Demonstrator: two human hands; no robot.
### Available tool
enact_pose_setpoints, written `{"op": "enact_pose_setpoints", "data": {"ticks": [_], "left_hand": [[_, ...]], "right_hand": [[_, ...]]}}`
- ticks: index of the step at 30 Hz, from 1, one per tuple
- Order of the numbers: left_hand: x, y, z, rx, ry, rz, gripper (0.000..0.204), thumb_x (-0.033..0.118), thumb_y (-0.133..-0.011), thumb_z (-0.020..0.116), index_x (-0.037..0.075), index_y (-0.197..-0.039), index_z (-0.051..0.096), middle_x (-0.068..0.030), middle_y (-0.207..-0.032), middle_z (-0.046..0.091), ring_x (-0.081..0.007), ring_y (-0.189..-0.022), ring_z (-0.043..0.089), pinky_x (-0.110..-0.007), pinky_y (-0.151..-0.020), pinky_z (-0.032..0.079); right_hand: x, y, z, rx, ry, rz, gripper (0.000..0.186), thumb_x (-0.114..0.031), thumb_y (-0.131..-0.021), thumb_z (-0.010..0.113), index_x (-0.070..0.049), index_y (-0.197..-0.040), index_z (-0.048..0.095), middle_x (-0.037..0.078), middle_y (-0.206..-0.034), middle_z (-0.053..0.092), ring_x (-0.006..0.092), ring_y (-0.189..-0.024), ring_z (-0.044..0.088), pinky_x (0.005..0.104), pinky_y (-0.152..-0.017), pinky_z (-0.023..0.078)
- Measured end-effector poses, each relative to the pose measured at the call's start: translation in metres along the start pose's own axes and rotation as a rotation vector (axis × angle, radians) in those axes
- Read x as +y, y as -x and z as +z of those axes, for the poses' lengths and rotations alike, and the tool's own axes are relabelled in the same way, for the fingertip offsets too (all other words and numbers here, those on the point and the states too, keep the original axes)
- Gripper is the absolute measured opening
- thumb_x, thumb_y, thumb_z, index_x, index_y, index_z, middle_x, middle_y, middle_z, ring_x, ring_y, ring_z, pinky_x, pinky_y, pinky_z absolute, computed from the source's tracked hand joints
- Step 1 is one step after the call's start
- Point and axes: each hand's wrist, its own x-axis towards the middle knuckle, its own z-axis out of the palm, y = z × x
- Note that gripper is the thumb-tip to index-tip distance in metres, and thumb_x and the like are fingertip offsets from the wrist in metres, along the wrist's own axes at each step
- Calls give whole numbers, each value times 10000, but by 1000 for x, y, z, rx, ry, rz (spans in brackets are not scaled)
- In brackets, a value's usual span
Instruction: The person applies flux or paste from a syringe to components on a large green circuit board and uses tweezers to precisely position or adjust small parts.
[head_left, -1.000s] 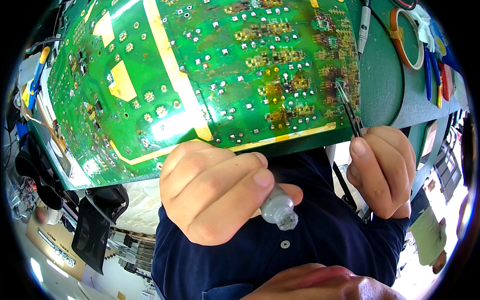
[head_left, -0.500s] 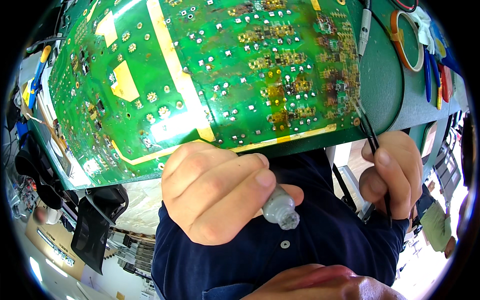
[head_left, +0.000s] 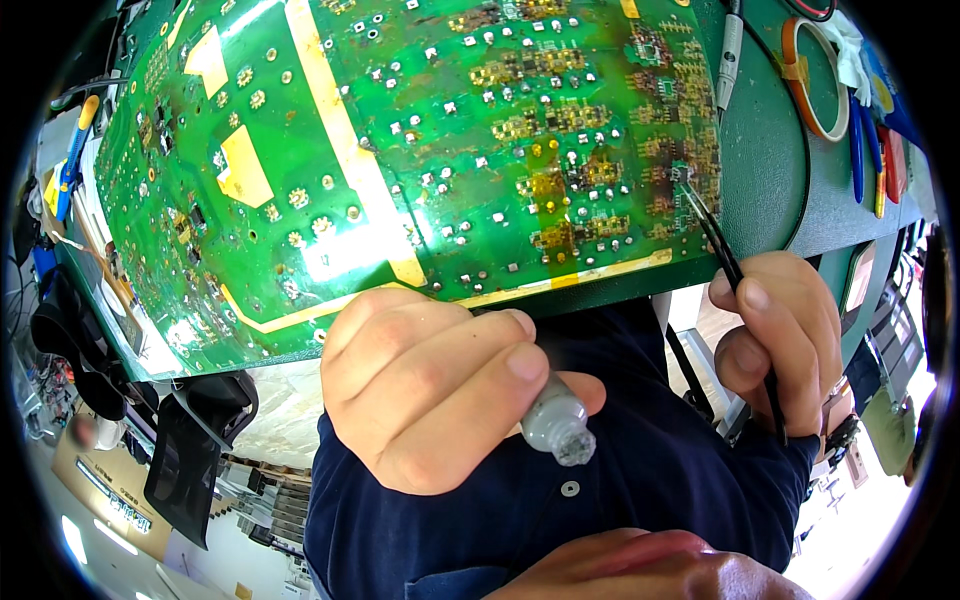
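A large green circuit board [head_left: 300,140] fills the upper middle, its surface crowded with small parts and yellow strips. My left hand [head_left: 430,390] is closed around a small grey bottle-like thing [head_left: 556,420] with a rough, pale end pointing down and right; most of it is hidden by the fingers. That hand is at the board's near edge. Pinched in my right hand [head_left: 785,335] is a pair of dark tweezers [head_left: 725,250]. Their tips lie over the dense chip area near the board's right edge. I cannot tell whether they touch a part.
Right of the board, a green mat [head_left: 765,170] bears a roll of orange tape [head_left: 800,80], a grey-sleeved cable [head_left: 731,60] and several pens and tools [head_left: 870,150]. At the left lies a blue-and-yellow tool [head_left: 75,160]. A black chair [head_left: 185,470] stands below left.
The tweezers have swung up and left, so their tips are further in over the board's right side. The board appears shifted slightly left. My left hand keeps its grip.
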Motion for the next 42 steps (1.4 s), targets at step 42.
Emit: {"op": "enact_pose_setpoints", "data": {"ticks": [42], "left_hand": [[-9,-6,16,188,-79,164,455,155,-577,865,-16,-954,676,-78,-705,642,-191,-571,572,-258,-499,402]], "right_hand": [[-25,-18,-36,22,-996,594,220,-222,-1000,405,-25,-1003,503,-19,-551,487,63,-490,411,169,-412,344]]}}
